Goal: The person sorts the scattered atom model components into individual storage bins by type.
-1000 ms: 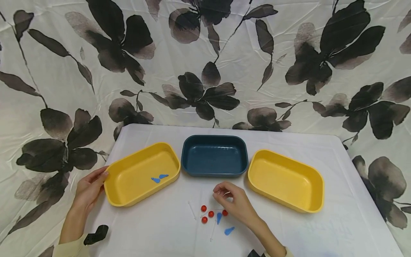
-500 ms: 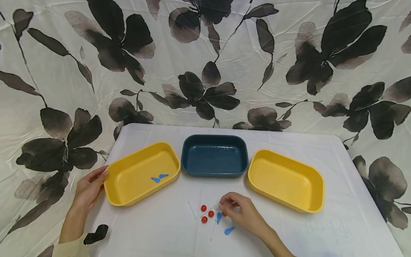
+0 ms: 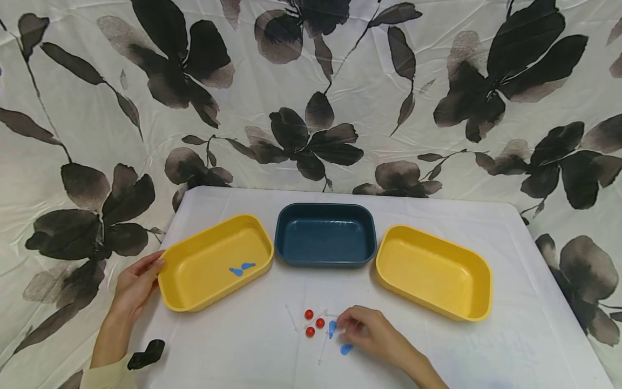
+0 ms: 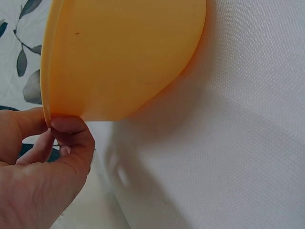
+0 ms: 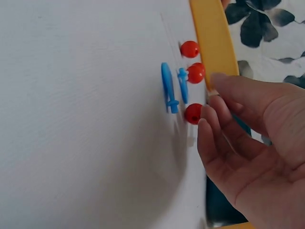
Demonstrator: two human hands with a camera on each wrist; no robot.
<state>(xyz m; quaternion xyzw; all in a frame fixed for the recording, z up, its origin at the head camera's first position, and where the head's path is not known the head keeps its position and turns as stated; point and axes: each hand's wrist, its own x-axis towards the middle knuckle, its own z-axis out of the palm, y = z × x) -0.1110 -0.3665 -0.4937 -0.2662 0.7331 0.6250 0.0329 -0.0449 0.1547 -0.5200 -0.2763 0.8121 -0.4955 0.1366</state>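
My left hand (image 3: 136, 285) pinches the near-left rim of the left yellow tray (image 3: 209, 270), its thumb and fingers at the edge in the left wrist view. Two blue teardrop-shaped pieces (image 3: 236, 272) lie inside that tray. Low over the table, my right hand (image 3: 371, 335) has loosely bent fingers, with nothing visible held between them. Just left of it are a blue teardrop piece (image 3: 332, 328) and another blue piece (image 3: 346, 349), partly covered by the hand. In the right wrist view a red bead (image 5: 193, 113) shows right at the fingertips.
Several red beads (image 3: 320, 323) and thin clear sticks (image 3: 291, 317) lie scattered at the table's middle front. A dark blue tray (image 3: 325, 262) stands at the back between the left tray and a right yellow tray (image 3: 427, 292). Floral cloth (image 3: 311, 81) hangs behind.
My right hand has moved down and toward the front right, from above the beads to beside the blue pieces, covering a red bead. The left hand stays on the tray rim.
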